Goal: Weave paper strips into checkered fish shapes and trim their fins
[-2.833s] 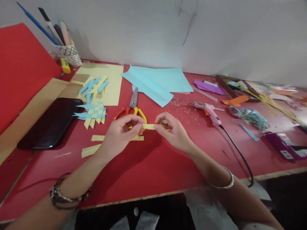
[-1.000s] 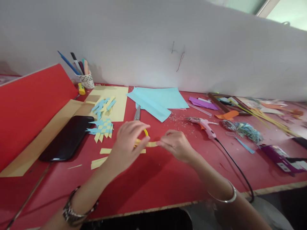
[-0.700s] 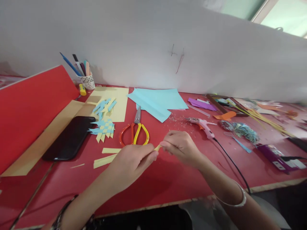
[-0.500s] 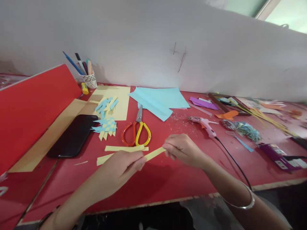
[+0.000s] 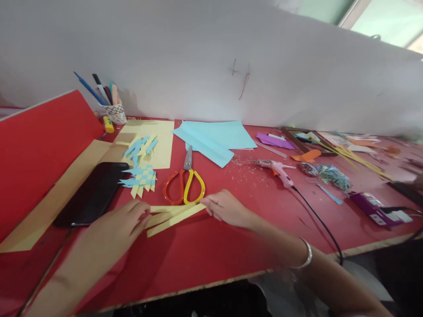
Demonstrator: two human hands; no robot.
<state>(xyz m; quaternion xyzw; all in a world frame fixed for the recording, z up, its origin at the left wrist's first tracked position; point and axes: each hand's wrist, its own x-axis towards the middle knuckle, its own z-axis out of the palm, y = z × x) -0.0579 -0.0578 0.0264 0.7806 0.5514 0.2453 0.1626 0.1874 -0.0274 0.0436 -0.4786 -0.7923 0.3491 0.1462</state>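
Observation:
My right hand (image 5: 226,210) pinches the right end of a yellow paper strip (image 5: 175,221), whose left end lies free toward the table's front. At the left ends of other yellow strips (image 5: 165,208), my left hand (image 5: 130,220) has its fingers closed on one, though the fingertips are partly hidden. Just behind the strips lie scissors (image 5: 188,165) with one red and one yellow handle loop. A woven blue and yellow paper piece (image 5: 140,177) rests behind my left hand, with a second one (image 5: 141,149) farther back.
A black phone (image 5: 94,193) lies at left, by a red board (image 5: 42,149). Blue paper (image 5: 214,136), yellow paper (image 5: 163,145) and a pen cup (image 5: 115,113) stand along the wall. To the right are a pink glue gun (image 5: 276,169) with a cord, yarn (image 5: 333,177) and a purple box (image 5: 368,207).
Both hands have moved left. My left hand has left the strip that both hands held, and reached the other strips' left ends. My right hand has kept its strip.

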